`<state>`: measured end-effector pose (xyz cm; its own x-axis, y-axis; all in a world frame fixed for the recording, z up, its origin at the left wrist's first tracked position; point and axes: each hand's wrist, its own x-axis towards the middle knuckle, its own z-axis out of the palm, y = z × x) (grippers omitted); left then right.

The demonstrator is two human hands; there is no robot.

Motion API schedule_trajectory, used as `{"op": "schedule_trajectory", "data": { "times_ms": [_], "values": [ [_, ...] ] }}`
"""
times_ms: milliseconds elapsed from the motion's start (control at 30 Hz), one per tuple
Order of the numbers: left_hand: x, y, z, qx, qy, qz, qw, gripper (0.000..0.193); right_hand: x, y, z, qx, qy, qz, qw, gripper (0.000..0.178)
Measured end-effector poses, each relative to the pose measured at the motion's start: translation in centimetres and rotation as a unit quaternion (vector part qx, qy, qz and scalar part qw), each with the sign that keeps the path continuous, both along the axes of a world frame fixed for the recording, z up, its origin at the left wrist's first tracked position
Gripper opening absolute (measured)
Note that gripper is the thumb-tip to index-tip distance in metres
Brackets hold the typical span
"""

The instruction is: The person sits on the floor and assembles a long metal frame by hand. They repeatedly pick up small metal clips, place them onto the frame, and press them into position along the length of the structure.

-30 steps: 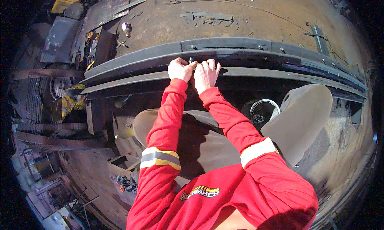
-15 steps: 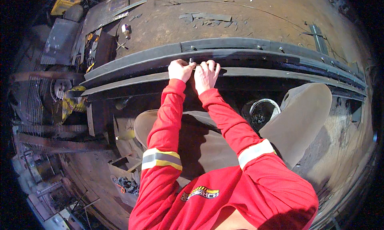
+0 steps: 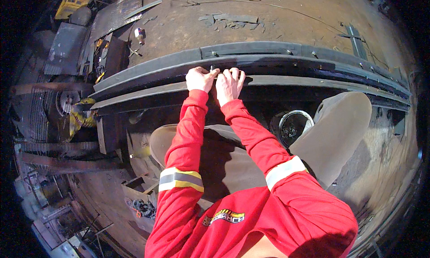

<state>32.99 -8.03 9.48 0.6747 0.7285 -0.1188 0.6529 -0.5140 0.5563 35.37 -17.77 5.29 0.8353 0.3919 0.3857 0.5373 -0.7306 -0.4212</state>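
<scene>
Stained brown floor [image 3: 304, 34], loose scraps [image 3: 235, 18], strong light, dim cluttered left side

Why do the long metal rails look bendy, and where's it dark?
In the head view, the fisheye lens bends the long metal rails, which may be straight; in the head view, deep shadow swallows detail beneath them and dims the inside of the bucket, while bright light whitens the reflective band on the right sleeve.
</scene>
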Motion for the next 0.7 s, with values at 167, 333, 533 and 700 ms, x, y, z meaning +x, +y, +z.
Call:
{"op": "schedule_trajectory", "data": {
  "times_ms": [167,333,533,700],
  "values": [
    [-0.4,1.5,-1.6,-0.008,-0.006,-0.029,1.000,0.042,-0.2,0.3,0.0,0.021,-0.003,-0.001,1.000,0.015],
    [0.1,0.4,0.0,0.006,-0.043,-0.030,0.999,0.040,0.1,0.0,0.0,0.016,-0.015,0.002,1.000,0.015],
    [0.1,0.2,0.4,-0.009,0.008,-0.030,0.999,0.048,0.3,0.3,-0.3,0.002,0.011,-0.012,1.000,0.016],
    [0.5,0.8,-0.6,0.008,0.089,-0.084,0.992,0.048,0.7,0.4,-2.0,-0.001,-0.072,-0.009,0.997,0.016]
  ]
}}
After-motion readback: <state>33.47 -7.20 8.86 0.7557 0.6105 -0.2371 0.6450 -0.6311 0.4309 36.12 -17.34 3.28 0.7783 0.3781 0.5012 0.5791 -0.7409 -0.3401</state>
